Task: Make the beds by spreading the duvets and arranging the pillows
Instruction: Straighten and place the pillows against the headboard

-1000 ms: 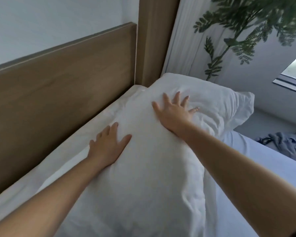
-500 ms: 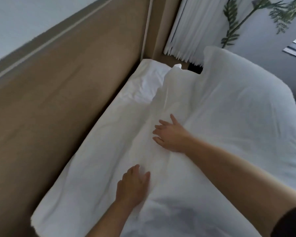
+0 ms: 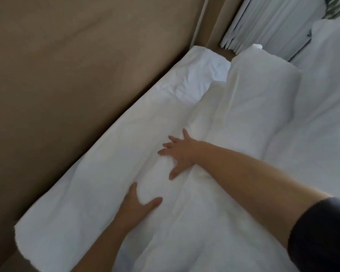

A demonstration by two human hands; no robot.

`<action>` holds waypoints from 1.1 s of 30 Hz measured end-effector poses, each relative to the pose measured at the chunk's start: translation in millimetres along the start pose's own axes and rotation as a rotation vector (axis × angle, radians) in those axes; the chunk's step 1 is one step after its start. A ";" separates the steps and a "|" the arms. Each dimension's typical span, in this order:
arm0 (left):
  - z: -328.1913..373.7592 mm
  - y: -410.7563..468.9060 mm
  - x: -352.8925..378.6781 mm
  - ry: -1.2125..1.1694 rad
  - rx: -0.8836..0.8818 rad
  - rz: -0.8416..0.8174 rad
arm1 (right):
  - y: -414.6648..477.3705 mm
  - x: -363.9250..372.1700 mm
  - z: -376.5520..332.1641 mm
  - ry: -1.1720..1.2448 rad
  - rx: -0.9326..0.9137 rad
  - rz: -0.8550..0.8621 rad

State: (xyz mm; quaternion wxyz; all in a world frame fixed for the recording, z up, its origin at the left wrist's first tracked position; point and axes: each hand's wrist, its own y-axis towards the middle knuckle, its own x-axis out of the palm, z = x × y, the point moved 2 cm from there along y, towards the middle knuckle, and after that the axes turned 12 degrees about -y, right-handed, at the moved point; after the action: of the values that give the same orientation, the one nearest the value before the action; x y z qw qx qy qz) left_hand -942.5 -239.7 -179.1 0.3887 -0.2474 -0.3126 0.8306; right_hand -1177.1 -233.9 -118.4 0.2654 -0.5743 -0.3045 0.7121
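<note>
A long white pillow (image 3: 98, 173) lies flat along the wooden headboard (image 3: 71, 79). A second white pillow (image 3: 249, 107) rests on it toward the right, with a bulkier white pillow (image 3: 322, 91) behind it at the far right. My right hand (image 3: 180, 152) lies flat with fingers spread on a raised fold of the white fabric. My left hand (image 3: 137, 207) presses the same fold lower down, thumb apart from the fingers. Neither hand grips anything.
The headboard runs close along the left of the pillows. White pleated curtains (image 3: 267, 22) hang at the top right, beside a wooden post (image 3: 214, 18). A dark sleeve (image 3: 322, 236) covers my right upper arm.
The view has swung down and left toward the headboard. Both hands have slid down off the top pillow onto the fold beside the flat pillow, and my right hand's fingers have spread.
</note>
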 end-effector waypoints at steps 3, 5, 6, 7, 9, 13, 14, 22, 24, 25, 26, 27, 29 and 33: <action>-18.7 12.7 3.3 -0.087 -0.105 -0.051 | 30.9 3.8 5.7 -0.031 -0.061 -0.140; -32.1 20.3 4.5 -0.119 -0.154 -0.107 | 51.5 8.2 -3.2 -0.027 -0.074 -0.209; -37.7 23.4 5.5 -0.115 -0.167 -0.125 | 59.2 12.5 -9.9 -0.021 -0.084 -0.229; -42.8 24.8 7.1 -0.094 -0.182 -0.126 | 65.2 18.2 -17.8 -0.021 -0.106 -0.237; -51.5 27.5 10.8 -0.026 -0.197 -0.064 | 71.7 28.0 -31.0 -0.031 -0.172 -0.213; -52.4 26.3 15.2 0.010 -0.142 0.032 | 77.7 36.0 -46.5 -0.024 -0.205 -0.100; -51.3 29.1 11.3 -0.002 -0.109 0.042 | 79.9 30.3 -46.7 -0.041 -0.190 -0.046; -36.9 38.7 -20.0 -0.086 -0.165 -0.288 | 86.8 -6.1 -30.4 0.061 -0.005 -0.034; -31.4 39.6 -16.8 -0.055 -0.151 -0.311 | 89.8 -10.4 -14.5 -0.005 0.061 -0.073; -25.7 41.8 -16.2 -0.058 -0.141 -0.311 | 90.9 -13.5 -2.9 -0.057 0.102 -0.099; -17.7 43.8 -16.2 -0.072 -0.133 -0.302 | 90.8 -17.2 10.1 -0.109 0.142 -0.122; -8.1 46.1 -16.0 -0.098 -0.141 -0.286 | 89.9 -19.7 24.0 -0.148 0.174 -0.146; 14.2 56.7 -12.9 -0.159 -0.138 -0.266 | 85.1 -20.4 56.0 -0.182 0.226 -0.198; 49.1 91.0 7.4 -0.123 -0.077 -0.281 | 72.4 -6.8 131.2 -0.222 0.397 -0.179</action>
State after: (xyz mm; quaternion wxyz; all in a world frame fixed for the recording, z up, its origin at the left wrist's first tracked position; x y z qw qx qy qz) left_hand -1023.5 -295.5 -211.7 0.4715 -0.1647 -0.3987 0.7692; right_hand -1306.3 -304.5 -147.1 0.4002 -0.3999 -0.2358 0.7901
